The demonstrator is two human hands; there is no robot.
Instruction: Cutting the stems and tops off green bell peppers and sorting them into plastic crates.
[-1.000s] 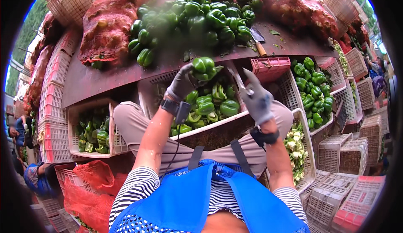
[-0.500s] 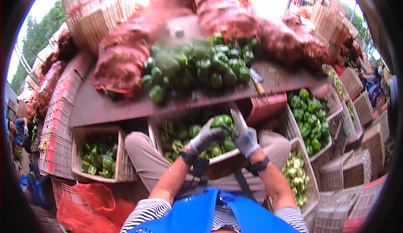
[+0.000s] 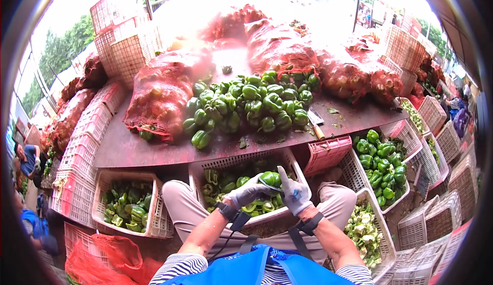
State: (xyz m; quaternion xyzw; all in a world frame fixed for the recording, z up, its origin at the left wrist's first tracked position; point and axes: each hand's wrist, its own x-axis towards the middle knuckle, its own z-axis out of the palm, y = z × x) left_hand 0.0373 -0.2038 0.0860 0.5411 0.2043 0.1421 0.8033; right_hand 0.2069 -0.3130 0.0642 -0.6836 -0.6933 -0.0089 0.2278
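My left hand [image 3: 248, 192], in a grey work glove, grips a green bell pepper [image 3: 270, 179] above the crate between my knees. Close to the pepper's right side is my right hand [image 3: 294, 193], also gloved, its index finger pointing up and the other fingers curled. A thin dark edge shows under the pepper; whether it is a blade in my right hand I cannot make out. Below both hands, the white crate [image 3: 245, 220] holds whole and cut green peppers. Ahead, a large heap of bell peppers [image 3: 251, 100] lies on the table [image 3: 154, 149].
A knife with a wooden handle [image 3: 317, 125] lies right of the heap. Red mesh sacks [image 3: 164, 87] flank it. At left stands a crate of cut peppers [image 3: 149, 218]; at right, a crate of whole peppers [image 3: 381, 169] and one of pale cores [image 3: 363, 228]. A red net [image 3: 110, 259] lies lower left.
The view has shifted and sharpened. My left hand still holds the pepper, now lower in the picture and tilted differently. My right hand remains beside it with its index finger raised.
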